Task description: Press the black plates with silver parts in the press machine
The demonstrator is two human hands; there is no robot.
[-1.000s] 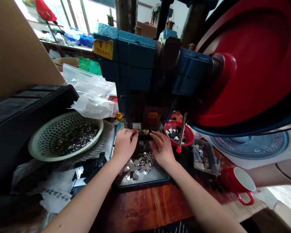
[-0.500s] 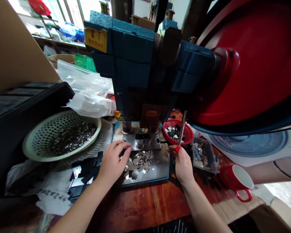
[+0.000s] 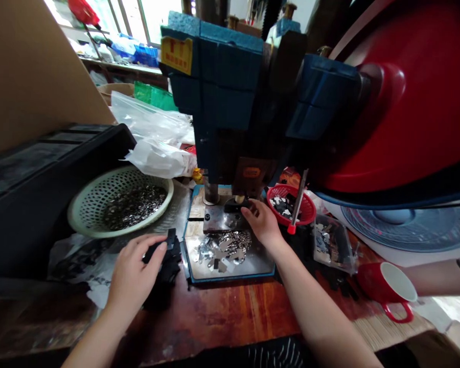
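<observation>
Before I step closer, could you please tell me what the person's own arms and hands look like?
The left hand and right hand wear no gloves, and no rings or watch can be seen. The left forearm and right forearm are bare as far as the picture shows. Dark cloth with pale streaks at the bottom edge may be clothing.

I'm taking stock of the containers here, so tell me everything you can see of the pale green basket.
The pale green basket looks like plastic: a wide, rounded bowl with a smooth rim and a wall pierced by many small holes. It stands open side up, left of the press, partly filled with small, shiny metal pieces. The left hand is nearer the camera, apart from it. Whether it touches the black bin is unclear.
</observation>
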